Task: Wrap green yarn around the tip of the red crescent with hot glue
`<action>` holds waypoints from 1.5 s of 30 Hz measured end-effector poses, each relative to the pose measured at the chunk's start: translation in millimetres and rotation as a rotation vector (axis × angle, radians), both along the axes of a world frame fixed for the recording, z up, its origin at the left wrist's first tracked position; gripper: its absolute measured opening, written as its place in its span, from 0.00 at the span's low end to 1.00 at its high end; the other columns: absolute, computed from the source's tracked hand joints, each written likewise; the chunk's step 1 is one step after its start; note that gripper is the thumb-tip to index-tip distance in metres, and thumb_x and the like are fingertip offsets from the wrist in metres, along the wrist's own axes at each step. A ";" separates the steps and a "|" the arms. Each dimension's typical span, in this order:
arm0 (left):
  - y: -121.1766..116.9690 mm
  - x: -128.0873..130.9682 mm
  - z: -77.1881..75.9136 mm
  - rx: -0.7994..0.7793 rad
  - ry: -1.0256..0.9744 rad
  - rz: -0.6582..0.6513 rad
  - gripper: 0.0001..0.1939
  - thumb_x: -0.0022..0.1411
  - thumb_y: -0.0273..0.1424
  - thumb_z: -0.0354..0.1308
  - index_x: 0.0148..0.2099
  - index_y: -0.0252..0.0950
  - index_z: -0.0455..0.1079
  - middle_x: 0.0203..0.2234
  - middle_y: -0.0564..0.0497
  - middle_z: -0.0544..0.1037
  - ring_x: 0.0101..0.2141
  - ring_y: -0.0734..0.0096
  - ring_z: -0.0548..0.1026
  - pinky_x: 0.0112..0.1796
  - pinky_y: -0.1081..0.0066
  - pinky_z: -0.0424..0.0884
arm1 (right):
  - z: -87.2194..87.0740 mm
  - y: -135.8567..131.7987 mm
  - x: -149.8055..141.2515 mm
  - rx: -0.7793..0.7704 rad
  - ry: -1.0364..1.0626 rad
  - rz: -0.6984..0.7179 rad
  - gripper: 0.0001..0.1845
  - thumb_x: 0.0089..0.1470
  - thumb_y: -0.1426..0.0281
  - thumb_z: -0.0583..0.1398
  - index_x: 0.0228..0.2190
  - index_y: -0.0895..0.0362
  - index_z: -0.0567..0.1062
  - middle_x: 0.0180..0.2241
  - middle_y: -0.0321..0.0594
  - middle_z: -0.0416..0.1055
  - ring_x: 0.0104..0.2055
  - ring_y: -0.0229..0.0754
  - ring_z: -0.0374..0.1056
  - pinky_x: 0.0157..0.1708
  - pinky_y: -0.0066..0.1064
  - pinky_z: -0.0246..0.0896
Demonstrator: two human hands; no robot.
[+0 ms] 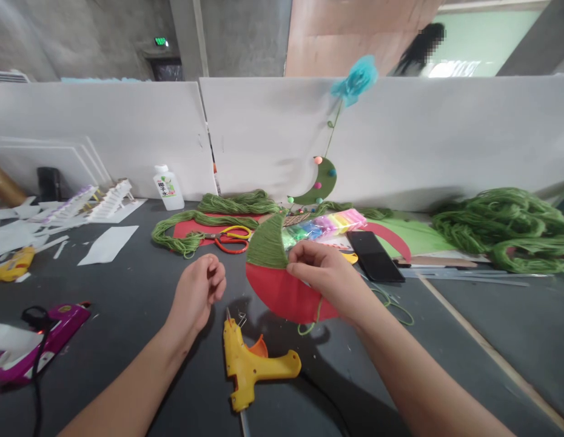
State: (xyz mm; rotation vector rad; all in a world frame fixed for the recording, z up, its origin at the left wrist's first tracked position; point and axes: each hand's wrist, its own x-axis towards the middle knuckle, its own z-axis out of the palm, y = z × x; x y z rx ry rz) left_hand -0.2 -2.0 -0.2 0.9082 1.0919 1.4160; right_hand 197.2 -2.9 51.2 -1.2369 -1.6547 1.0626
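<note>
My right hand (pixel 325 267) pinches a red crescent cutout (pixel 277 294) at its inner edge, thumb in front. Green yarn (pixel 267 241) is wound in close rows around the crescent's upper half; the lower half is bare red. A loose yarn tail (pixel 306 329) dangles below. To the left, my left hand (pixel 201 288) is curled closed and apart from the crescent, with nothing visible in its fingers. Under both hands, a yellow glue gun (pixel 255 367) lies on the dark table, its nozzle pointing away from me.
Behind the crescent lie scissors (pixel 231 238), green yarn skeins (pixel 241 203) and a black phone (pixel 375 256). A purple glue gun (pixel 54 340) sits at left, a white bottle (pixel 168 187) further back. A decorated green crescent (pixel 325 182) with a blue flower (pixel 357 79) stands against the white partition (pixel 423 133).
</note>
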 end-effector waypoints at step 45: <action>-7.8 -5.3 -0.3 0.690 0.974 0.271 0.08 0.62 0.25 0.45 0.38 0.37 0.65 0.32 0.50 0.69 0.33 0.69 0.69 0.35 0.69 0.65 | 0.2 -17.7 -14.8 0.162 -0.337 -0.079 0.05 0.44 0.73 0.55 0.20 0.54 0.63 0.17 0.29 0.58 0.20 0.34 0.53 0.20 0.27 0.45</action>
